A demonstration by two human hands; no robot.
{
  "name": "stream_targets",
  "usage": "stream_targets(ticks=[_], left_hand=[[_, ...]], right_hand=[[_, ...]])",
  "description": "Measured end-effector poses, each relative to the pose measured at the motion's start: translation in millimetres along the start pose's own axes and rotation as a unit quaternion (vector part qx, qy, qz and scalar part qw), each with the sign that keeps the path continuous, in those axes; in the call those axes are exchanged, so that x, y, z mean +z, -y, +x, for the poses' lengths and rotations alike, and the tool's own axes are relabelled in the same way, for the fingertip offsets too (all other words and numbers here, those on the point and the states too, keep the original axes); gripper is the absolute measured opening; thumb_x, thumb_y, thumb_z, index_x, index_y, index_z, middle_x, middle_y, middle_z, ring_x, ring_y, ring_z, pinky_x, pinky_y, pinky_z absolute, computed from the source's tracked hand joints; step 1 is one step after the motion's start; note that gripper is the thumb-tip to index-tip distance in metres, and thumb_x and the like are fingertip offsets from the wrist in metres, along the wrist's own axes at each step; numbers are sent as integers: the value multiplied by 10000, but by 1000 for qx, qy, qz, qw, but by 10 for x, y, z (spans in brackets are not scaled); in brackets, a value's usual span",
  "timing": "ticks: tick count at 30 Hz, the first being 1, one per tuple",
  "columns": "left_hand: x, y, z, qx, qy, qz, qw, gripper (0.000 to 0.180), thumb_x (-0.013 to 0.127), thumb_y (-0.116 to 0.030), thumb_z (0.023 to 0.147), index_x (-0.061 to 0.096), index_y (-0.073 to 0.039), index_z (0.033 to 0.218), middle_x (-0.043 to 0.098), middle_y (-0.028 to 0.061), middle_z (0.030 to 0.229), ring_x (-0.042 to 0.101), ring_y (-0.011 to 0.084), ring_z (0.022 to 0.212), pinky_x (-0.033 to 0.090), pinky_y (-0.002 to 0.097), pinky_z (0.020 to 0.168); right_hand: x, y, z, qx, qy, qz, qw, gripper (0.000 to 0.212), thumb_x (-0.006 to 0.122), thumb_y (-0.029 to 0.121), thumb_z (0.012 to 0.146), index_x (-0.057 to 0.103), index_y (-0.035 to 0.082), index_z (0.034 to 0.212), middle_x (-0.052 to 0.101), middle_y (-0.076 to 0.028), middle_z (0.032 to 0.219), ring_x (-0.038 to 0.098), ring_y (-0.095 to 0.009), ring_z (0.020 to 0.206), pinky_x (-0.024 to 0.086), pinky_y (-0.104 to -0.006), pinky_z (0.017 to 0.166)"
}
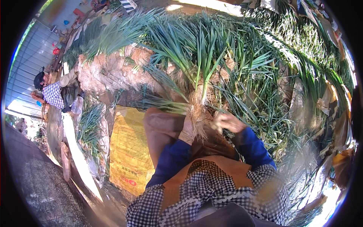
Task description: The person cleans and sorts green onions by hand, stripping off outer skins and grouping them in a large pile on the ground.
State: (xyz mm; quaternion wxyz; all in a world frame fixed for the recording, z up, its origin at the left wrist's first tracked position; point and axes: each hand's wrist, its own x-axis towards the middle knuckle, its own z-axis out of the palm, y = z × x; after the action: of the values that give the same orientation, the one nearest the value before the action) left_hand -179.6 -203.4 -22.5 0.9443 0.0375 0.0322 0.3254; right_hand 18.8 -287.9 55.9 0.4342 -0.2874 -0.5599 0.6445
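My left hand (187,131) is closed round the root end of a bunch of long-leaved green plants (204,77), held upright over my lap. Their pale, stringy roots (196,110) hang down beside the fingers, and the strap-like leaves fan out away from me. Just right of the roots is my right hand (230,122), its fingers bent toward them but smeared by motion. Whether it grips anything does not show. Beyond the bunch lies a long row of similar plants (113,72), roots toward me and leaves pointing away.
A yellow printed sack (129,151) lies to my left, beside a small heap of green leaves (90,126). Loose leaves (253,102) cover the ground at my right. Another person (53,90) in a checked top sits at the far left, near a corrugated metal wall (28,56).
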Motion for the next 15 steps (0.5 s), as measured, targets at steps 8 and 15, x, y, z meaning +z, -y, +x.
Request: stream_targets(ticks=[8,15], left_hand=[[622,-480,-2,-125,37,1,991,405,394,-206,903,333,-9,1252,541,123,940,517,97,578,455,182,445],[2336,-614,-373,37,92,-53,994,420,420,-229,895,337,53,1195,473,71,806,471,26,430,386,154,306]], right_hand=[[-397,-321,-228,145,-223,-254,930,404,497,307,877,524,-24,1107,608,-130,950,560,-189,884,441,-297,801],[540,665,1273,-191,16,-149,970,463,438,319,895,391,11,1237,423,-200,1234,395,-275,1158,323,-380,970]])
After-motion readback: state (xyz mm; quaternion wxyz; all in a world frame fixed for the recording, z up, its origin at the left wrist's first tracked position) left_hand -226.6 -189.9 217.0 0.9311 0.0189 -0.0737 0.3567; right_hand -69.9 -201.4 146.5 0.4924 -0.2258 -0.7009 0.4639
